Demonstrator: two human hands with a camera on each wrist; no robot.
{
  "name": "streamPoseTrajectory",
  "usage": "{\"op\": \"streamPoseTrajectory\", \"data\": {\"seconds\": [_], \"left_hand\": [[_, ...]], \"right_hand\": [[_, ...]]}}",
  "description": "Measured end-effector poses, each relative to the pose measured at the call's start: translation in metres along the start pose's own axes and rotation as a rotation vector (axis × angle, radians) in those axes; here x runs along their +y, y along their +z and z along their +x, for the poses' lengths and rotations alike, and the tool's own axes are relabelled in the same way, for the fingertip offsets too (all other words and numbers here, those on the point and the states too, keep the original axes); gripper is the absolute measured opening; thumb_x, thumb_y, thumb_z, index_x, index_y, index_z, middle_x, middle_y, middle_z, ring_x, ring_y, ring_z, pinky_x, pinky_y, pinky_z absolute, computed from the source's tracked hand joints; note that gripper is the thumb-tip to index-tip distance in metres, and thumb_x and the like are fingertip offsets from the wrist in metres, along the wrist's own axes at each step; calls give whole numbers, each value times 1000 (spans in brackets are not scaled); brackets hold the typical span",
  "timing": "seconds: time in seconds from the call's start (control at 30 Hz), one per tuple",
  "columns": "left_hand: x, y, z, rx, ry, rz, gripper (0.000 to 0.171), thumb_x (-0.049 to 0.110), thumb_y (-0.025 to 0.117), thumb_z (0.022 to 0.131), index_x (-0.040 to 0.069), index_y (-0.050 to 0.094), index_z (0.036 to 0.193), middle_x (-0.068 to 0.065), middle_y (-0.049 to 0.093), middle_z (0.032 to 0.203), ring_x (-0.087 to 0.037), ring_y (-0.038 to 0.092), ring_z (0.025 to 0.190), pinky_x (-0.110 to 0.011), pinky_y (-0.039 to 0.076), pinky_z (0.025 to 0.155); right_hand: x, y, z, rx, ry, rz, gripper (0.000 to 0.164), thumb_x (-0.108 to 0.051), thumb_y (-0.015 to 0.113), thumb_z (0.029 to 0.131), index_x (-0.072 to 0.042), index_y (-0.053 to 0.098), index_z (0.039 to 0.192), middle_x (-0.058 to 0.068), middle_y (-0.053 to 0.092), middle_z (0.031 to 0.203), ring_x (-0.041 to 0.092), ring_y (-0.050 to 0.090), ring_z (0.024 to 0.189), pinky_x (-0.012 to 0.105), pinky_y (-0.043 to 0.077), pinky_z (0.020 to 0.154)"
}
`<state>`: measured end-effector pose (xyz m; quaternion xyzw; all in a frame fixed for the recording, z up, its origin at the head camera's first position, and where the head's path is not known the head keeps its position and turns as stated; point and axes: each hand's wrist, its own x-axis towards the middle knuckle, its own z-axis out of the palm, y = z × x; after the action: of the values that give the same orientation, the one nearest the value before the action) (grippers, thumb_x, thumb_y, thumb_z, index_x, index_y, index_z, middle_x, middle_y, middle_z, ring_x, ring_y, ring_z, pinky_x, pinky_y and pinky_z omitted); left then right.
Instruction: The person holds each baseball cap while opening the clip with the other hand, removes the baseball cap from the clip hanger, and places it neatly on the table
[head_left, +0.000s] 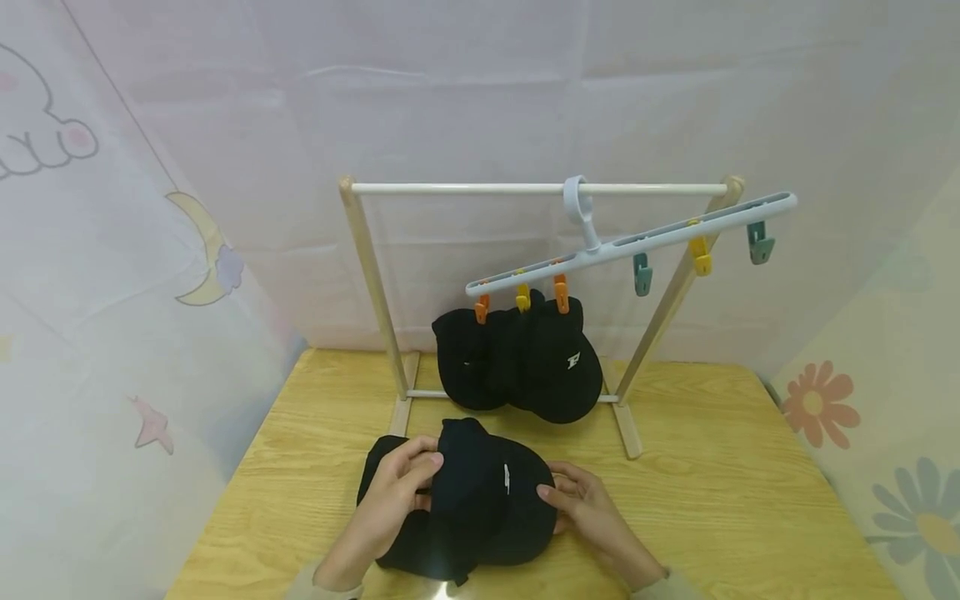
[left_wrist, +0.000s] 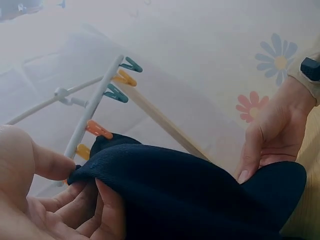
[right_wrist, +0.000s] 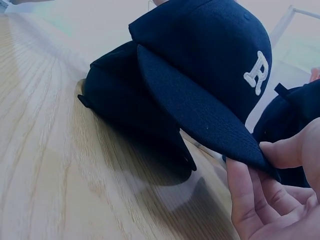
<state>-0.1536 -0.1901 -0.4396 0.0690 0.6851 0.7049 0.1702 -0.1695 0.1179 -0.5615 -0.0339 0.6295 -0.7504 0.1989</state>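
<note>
Both hands hold a dark baseball cap (head_left: 480, 492) with a white letter R on its front. My left hand (head_left: 401, 483) pinches the cap's edge at the side away from the brim; in the left wrist view the thumb lies over the edge and the fingers beneath. My right hand (head_left: 588, 504) grips the tip of the brim (right_wrist: 195, 120), thumb on top and fingers under it. Below and to the left, another dark cap (right_wrist: 130, 115) lies on the wooden table, partly hidden by the held one.
Behind, a light hanger (head_left: 667, 237) hangs slanted from the rack's white bar (head_left: 465, 189). Two black caps (head_left: 558, 367) hang from its orange and yellow clips on the left. Green clips (head_left: 642, 275) and a yellow clip (head_left: 701, 254) on its right half hold nothing.
</note>
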Motion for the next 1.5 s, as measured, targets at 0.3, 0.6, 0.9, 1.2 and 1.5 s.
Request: {"op": "streamPoseTrajectory", "data": {"seconds": [0.3,0.6,0.9,1.2,1.5], "left_hand": [[-6,-11,-4,5,10,7,38,22,55,112,-8,56,135,-1,75,104,-15,74,88,-30,60,69],[-5,-24,-11,-37,4,70,39,21,56,113,-11,53,135,0,75,104,-15,73,87,-31,62,70],[-6,-33,-17,-18,-13,146,38,20,56,112,-9,53,136,-2,73,106,-14,68,90,-32,61,70],[-11,-39,-22,42,-60,197,40,19,56,112,-7,51,142,-22,70,126,-20,61,97,-36,61,72],[-9,-44,-25,68,-64,245,43,19,56,112,-9,51,144,-29,65,138,-25,63,108,-37,61,73]], "right_hand": [[3,14,5,39,4,-13,62,-8,75,100,13,45,150,1,74,95,13,71,73,28,60,59],[3,24,11,65,-8,-44,61,-7,76,98,12,48,149,4,75,94,16,72,73,30,61,59],[9,32,18,51,-2,-59,58,-8,75,99,11,50,148,6,76,94,15,71,69,29,61,58],[11,39,21,16,-4,-61,55,-7,74,100,12,52,146,4,72,88,16,71,70,29,61,58],[14,43,24,11,-12,-84,54,-9,74,101,11,52,146,6,74,89,18,73,70,30,62,59]]}}
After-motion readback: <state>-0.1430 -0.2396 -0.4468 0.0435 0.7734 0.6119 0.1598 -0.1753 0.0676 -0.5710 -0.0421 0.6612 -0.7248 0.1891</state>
